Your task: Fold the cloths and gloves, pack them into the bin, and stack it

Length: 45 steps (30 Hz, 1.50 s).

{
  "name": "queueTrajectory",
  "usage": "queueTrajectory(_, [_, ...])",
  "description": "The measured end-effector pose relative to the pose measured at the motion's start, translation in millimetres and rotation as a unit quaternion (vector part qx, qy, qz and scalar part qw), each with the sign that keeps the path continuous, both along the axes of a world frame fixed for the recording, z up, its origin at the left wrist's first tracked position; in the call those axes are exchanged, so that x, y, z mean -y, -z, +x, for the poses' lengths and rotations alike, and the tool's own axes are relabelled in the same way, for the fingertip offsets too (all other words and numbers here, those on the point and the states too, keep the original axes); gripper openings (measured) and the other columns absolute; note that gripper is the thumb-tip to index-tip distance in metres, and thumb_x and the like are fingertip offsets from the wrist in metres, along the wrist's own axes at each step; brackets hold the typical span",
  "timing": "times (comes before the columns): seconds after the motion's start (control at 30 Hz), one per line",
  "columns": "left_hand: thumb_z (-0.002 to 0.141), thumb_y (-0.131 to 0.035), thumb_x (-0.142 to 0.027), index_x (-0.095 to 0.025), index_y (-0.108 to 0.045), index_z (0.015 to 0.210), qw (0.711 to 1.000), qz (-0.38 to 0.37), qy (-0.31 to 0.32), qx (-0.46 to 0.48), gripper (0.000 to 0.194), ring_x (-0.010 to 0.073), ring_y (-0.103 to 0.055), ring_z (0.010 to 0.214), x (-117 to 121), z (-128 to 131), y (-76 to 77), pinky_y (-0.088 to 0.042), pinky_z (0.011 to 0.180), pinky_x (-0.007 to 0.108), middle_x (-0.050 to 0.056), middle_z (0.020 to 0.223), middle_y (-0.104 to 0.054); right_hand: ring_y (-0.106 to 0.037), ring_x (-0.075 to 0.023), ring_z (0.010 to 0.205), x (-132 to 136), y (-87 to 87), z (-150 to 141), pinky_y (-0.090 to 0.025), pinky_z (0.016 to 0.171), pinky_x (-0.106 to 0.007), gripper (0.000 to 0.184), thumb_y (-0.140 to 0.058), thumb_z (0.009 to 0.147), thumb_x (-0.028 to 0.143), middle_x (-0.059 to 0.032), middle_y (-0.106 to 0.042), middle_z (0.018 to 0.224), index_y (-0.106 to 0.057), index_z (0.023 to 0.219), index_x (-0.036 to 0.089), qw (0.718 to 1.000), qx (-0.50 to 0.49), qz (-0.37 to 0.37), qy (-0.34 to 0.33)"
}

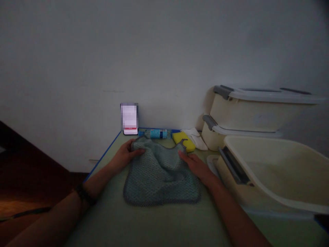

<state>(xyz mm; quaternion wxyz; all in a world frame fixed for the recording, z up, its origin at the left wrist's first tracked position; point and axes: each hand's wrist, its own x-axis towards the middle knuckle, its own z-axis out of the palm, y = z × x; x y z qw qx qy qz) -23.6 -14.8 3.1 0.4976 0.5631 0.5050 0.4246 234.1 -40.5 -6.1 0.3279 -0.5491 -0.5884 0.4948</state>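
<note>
A grey-green textured cleaning cloth (156, 175) with a dark stitched border is held up by its far corners, its near edge resting on or just over the table. My left hand (128, 152) pinches the far left corner, thumb on the near face. At the far right corner, my right hand (194, 164) grips the cloth beside a small hanging loop. The cloth sags between the two hands. Just beyond it lie a clear bottle with a blue label (158, 133) on its side, a yellow sponge (183, 141) and a white cloth (196, 138).
A phone (130, 118) with a lit screen leans against the wall at the table's back left. Lidded storage boxes (252, 113) are stacked at the right. In front of them stands an open cream bin (257, 178) with a grey handle. The table (151, 226) is pale green with a blue edge.
</note>
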Motion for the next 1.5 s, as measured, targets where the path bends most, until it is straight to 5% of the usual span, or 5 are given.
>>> queueTrajectory(0.37, [0.069,-0.06,-0.045,-0.017,-0.056,0.1,0.998,-0.058,0.027,-0.02,0.043,0.0246,-0.062,0.09,6,0,-2.2,-0.049,0.079,0.035,0.005,0.095,-0.067,-0.058,-0.0238,0.093,-11,18.1,5,-0.04,0.084,-0.037,0.028,-0.053,0.07,0.037,-0.0045,-0.067,0.093,-0.066,0.088,0.019,0.981,-0.118,-0.015,0.15])
queueTrajectory(0.7, [0.063,-0.07,-0.024,-0.023,-0.052,0.106,0.992,-0.076,0.016,0.105,0.048,0.0232,-0.063,0.087,6,-1,-1.6,-0.053,0.071,0.031,0.005,0.099,-0.066,-0.061,-0.0211,0.087,-11,22.9,3,-0.044,0.08,-0.035,0.029,-0.057,0.069,0.033,-0.0016,-0.067,0.095,-0.062,0.096,0.023,0.97,-0.217,0.003,0.109])
queueTrajectory(0.87, [0.053,-0.073,-0.02,-0.017,-0.063,0.081,0.984,-0.077,-0.043,0.152,0.03,0.021,-0.064,0.072,-3,-12,-2.6,-0.052,0.066,0.03,0.003,0.077,-0.069,-0.06,-0.0233,0.088,-12,32.3,2,-0.044,0.076,-0.037,0.027,-0.063,0.064,0.034,-0.0039,-0.069,0.086,-0.066,0.087,0.021,0.955,-0.276,0.068,0.084])
queueTrajectory(1.1, [0.055,-0.072,-0.021,-0.014,-0.058,0.054,0.979,0.001,0.025,0.2,0.016,0.0178,-0.062,0.073,-13,-19,-0.8,-0.05,0.063,0.026,0.002,0.088,-0.065,-0.059,-0.022,0.086,-9,25.9,-2,-0.043,0.074,-0.034,0.022,-0.063,0.061,0.034,-0.0047,-0.069,0.083,-0.066,0.079,0.021,0.938,-0.329,0.081,0.069])
queueTrajectory(1.5, [0.068,-0.055,-0.025,-0.015,-0.061,0.062,0.996,-0.002,-0.083,0.03,0.014,0.0186,-0.06,0.068,-15,-14,3.7,-0.047,0.064,0.028,0.004,0.065,-0.065,-0.058,-0.0186,0.075,-16,26.8,-1,-0.041,0.068,-0.028,0.018,-0.054,0.06,0.026,0.0014,-0.066,0.07,-0.063,0.074,0.02,0.947,-0.247,0.041,0.201])
